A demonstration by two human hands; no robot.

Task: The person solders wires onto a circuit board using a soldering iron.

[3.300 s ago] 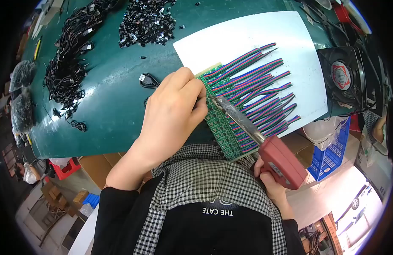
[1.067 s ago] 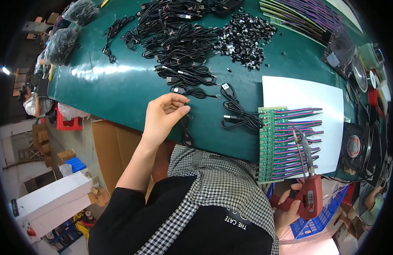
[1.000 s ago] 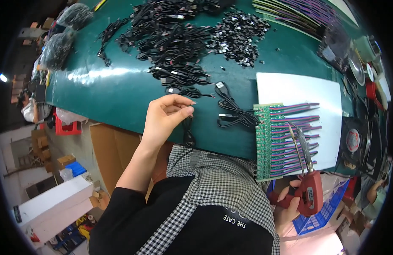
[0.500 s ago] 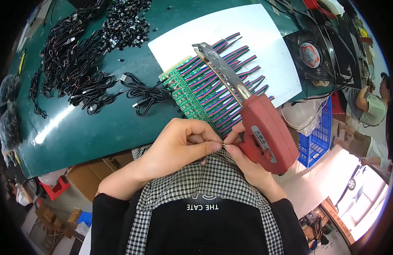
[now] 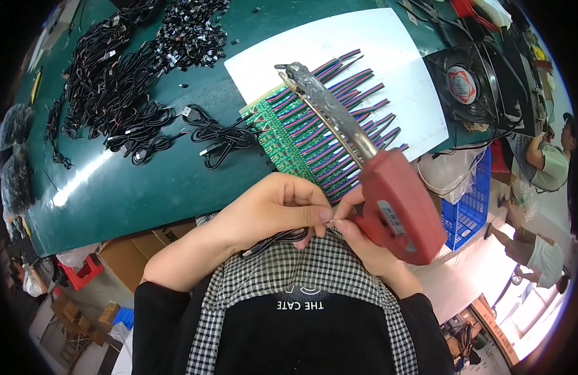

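My left hand (image 5: 282, 206) is closed, its thumb and forefinger pinching the thin wire end of a black cable (image 5: 275, 241) whose coil hangs below the palm over the apron. Close beside it, my right hand (image 5: 373, 250) grips a red soldering gun (image 5: 401, 203); its thumb and forefinger also meet at the wire end. The gun's long metal barrel (image 5: 329, 103) points up and left above a green circuit-board panel (image 5: 279, 147). Rows of striped ribbon wires (image 5: 348, 100) run from the panel onto a white sheet (image 5: 326, 34).
On the green table (image 5: 101, 209), a heap of black cables (image 5: 110, 81) lies left beside small black connectors (image 5: 192, 37). A loose USB cable (image 5: 220, 140) touches the panel's left side. A black fan (image 5: 473, 87) stands at right, above a blue crate (image 5: 467, 212). Other people are far right.
Both hands and the soldering gun have shifted slightly right and down. More of the black cable shows beneath my left hand. At far right, a person has moved.
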